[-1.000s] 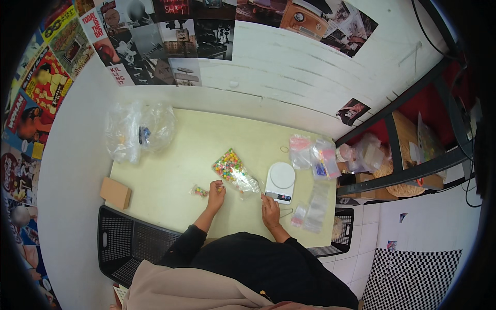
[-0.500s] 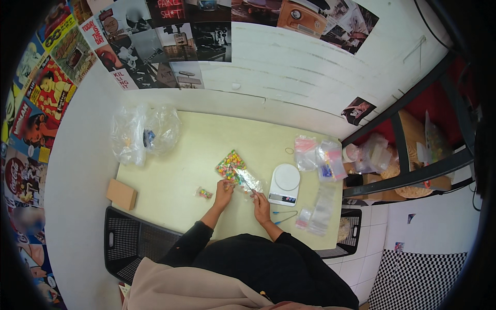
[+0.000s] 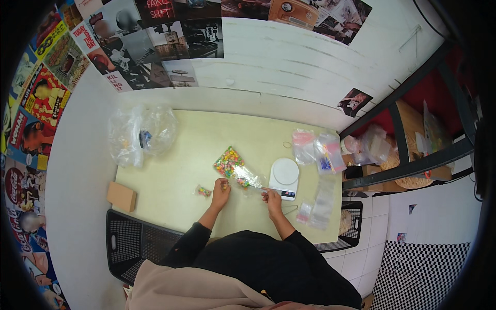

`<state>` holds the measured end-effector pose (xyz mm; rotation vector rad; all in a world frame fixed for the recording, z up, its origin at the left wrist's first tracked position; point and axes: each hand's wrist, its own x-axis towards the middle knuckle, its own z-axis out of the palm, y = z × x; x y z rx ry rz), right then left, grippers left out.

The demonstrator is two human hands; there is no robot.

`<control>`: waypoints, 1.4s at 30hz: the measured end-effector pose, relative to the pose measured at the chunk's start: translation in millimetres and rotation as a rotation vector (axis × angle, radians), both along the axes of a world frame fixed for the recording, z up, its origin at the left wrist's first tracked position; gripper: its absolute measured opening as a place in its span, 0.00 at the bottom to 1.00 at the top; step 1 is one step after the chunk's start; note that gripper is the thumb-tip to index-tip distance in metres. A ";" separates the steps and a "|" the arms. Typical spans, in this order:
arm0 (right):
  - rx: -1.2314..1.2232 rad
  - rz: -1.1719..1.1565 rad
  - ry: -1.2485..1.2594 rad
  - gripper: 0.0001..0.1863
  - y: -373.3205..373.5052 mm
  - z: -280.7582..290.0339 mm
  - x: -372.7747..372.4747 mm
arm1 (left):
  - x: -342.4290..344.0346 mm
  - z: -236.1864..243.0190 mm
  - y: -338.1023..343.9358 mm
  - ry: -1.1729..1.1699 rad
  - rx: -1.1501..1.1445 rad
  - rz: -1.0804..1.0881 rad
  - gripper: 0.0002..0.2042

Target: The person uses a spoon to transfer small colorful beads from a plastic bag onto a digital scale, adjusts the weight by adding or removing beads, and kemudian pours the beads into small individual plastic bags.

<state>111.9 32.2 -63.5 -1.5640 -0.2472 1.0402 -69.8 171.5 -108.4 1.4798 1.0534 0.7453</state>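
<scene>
A clear plastic bag (image 3: 227,161) of small multicoloured candies lies at the middle of the table, its mouth end toward me. My left hand (image 3: 221,192) is closed at its near side, fingers pinched together; what they hold is too small to make out. To the right, my right hand (image 3: 272,200) grips a thin handled tool (image 3: 261,189) that points left toward a few candies (image 3: 243,182) by the bag's mouth. Its far end is hard to make out. A small clear packet of candies (image 3: 203,191) rests left of my left hand.
A white kitchen scale (image 3: 284,178) stands just beyond my right hand. Clear packaging bags (image 3: 321,204) and more packets (image 3: 304,144) lie at the right. Large plastic bags (image 3: 142,135) sit at the far left, a brown box (image 3: 122,196) at the left edge. A shelf (image 3: 413,168) borders the right.
My right hand has moved right, drawing the thin tool away from the bag and partly covering the blue-tipped tool on the table. My left hand stays nearly in place.
</scene>
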 end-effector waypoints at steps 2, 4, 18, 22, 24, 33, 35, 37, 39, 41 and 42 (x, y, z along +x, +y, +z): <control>-0.021 -0.002 -0.079 0.18 -10.0 0.3 11.8 | 0.7 9.0 -4.3 0.003 0.021 -0.029 0.15; -0.034 -0.010 -0.130 0.17 -18.2 7.0 20.7 | -0.1 18.4 -8.0 -0.042 0.001 -0.046 0.15; -0.004 -0.044 -0.324 0.16 -39.4 141.6 57.9 | 35.2 105.9 -20.2 0.030 0.321 -0.353 0.20; 0.005 0.006 -0.397 0.14 -17.7 167.2 50.4 | 49.2 113.4 -22.2 0.042 0.416 -0.394 0.22; -0.042 0.082 -0.500 0.13 -6.7 177.3 43.1 | 54.8 115.9 -23.3 0.031 0.404 -0.391 0.22; -0.011 0.416 -1.339 0.06 19.4 225.1 -2.6 | 66.6 110.3 -21.7 -0.090 0.313 -0.355 0.23; 0.075 0.468 -1.433 0.05 20.4 228.9 -4.0 | 68.9 105.0 -20.7 -0.120 0.266 -0.340 0.23; 0.109 0.482 -1.456 0.05 19.6 228.2 -6.2 | 68.1 106.7 -21.1 -0.113 0.258 -0.335 0.23; 0.122 0.462 -1.469 0.04 19.2 231.1 -6.7 | 66.6 106.3 -21.7 -0.123 0.224 -0.334 0.24; 0.115 0.410 -1.470 0.04 18.4 238.1 -5.8 | 65.0 103.7 -20.3 -0.138 0.209 -0.321 0.24; 0.134 0.462 -1.460 0.04 18.1 235.4 -4.9 | 67.1 104.7 -19.9 -0.153 0.209 -0.323 0.24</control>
